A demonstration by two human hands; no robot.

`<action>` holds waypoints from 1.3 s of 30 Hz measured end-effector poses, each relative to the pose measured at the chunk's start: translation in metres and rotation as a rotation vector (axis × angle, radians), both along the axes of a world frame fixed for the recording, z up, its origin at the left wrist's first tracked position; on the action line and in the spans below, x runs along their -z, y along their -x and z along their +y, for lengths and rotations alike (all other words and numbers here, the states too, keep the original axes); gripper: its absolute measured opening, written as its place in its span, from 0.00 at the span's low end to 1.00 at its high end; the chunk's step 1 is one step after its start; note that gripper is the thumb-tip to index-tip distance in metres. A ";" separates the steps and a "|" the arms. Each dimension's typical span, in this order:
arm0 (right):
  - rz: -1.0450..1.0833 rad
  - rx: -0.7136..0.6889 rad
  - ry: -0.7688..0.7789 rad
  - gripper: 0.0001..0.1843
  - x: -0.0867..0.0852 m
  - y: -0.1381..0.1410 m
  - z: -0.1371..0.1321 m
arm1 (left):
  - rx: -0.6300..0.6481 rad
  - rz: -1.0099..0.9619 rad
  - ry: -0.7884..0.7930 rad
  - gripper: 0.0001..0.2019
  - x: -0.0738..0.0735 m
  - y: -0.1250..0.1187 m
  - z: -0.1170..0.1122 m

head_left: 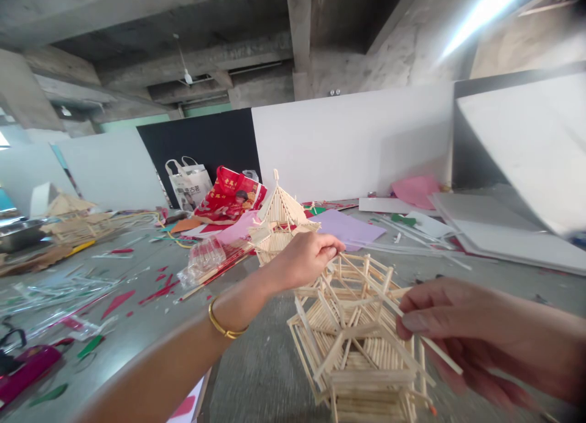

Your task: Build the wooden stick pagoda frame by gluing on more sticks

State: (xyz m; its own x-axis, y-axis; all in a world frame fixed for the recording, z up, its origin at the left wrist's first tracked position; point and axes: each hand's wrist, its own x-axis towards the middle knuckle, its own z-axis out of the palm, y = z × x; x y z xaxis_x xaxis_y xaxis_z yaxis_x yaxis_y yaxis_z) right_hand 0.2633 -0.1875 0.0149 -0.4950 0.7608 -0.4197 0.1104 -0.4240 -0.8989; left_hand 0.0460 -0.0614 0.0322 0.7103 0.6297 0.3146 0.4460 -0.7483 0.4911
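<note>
A pale model pavilion frame [361,331], built of thin wooden sticks, stands on the grey table in front of me. My left hand [309,258], with a gold bangle on its wrist, is closed at the frame's far side, its fingertips pinching the far end of a long wooden stick. My right hand [458,331] pinches the same wooden stick [442,354] between thumb and fingers, and the stick slants across the frame's top. Behind the left hand stands a finished-looking stick pavilion [280,206] with a pointed roof, partly hidden by that hand.
A red bag [224,200] and a white tote bag [187,182] sit at the back. Purple paper [350,226], white boards [499,231] and clear plastic packaging [202,261] lie about. Plastic strips and a magenta tool [30,371] are on the left.
</note>
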 end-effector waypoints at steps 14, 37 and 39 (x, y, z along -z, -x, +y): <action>-0.050 0.043 -0.031 0.14 -0.004 0.005 -0.001 | -0.004 -0.009 0.015 0.15 0.003 -0.001 0.000; -0.056 0.042 -0.062 0.12 -0.008 0.009 -0.003 | 0.016 -0.036 0.055 0.16 0.005 -0.001 0.002; -0.048 0.033 -0.071 0.12 -0.008 0.008 -0.003 | 0.025 -0.043 0.065 0.16 0.006 -0.001 0.002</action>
